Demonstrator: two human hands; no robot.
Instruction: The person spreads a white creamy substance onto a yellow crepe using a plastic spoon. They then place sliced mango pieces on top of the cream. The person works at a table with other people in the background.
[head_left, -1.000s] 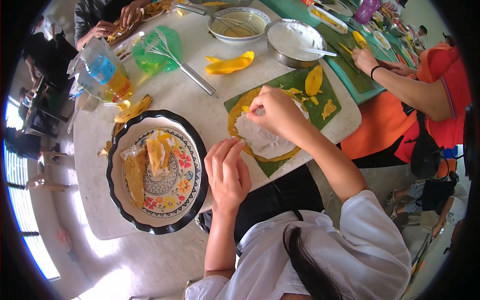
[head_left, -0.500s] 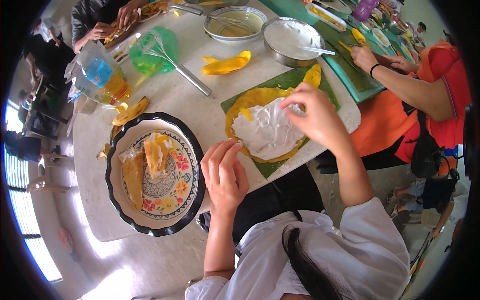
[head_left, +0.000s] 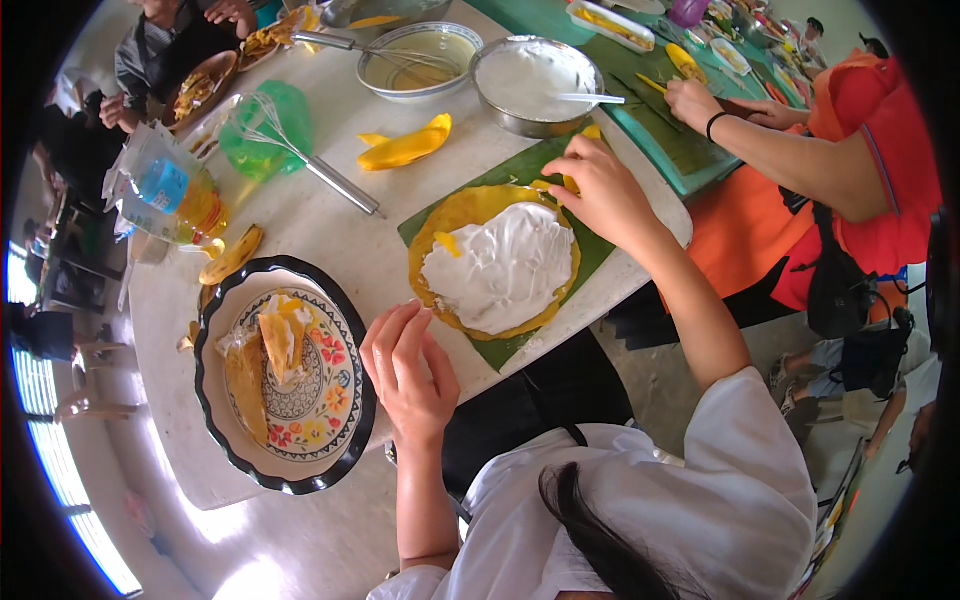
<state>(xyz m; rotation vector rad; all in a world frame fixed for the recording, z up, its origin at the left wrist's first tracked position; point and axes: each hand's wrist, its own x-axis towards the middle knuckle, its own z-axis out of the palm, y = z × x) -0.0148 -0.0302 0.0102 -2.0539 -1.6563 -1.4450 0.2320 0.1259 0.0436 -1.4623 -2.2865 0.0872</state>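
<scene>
A round yellow crepe (head_left: 424,262) lies on a green banana leaf (head_left: 602,252), with white cream (head_left: 500,268) spread over most of it. One small mango piece (head_left: 446,243) rests on the cream's left side. My right hand (head_left: 605,195) is bent over the far right edge of the crepe. Its thumb and fingers close around a yellow mango slice (head_left: 570,184), partly hidden by the hand. My left hand (head_left: 412,375) hovers between crepe and dish, fingers stretched and holding nothing. In the black-rimmed floral dish (head_left: 330,455) sit two folded, filled crepes (head_left: 283,340).
Beyond the leaf stand a metal bowl of cream (head_left: 535,85) and a bowl with a whisk (head_left: 415,65). Mango skins (head_left: 405,145), another whisk (head_left: 318,170) and plastic bottles (head_left: 170,195) lie farther left. A co-worker in red (head_left: 850,150) cuts mango at right.
My right hand has moved from above the cream to the crepe's far right edge, around the mango slice. My left hand stays beside the dish. The whole view has shifted somewhat.
</scene>
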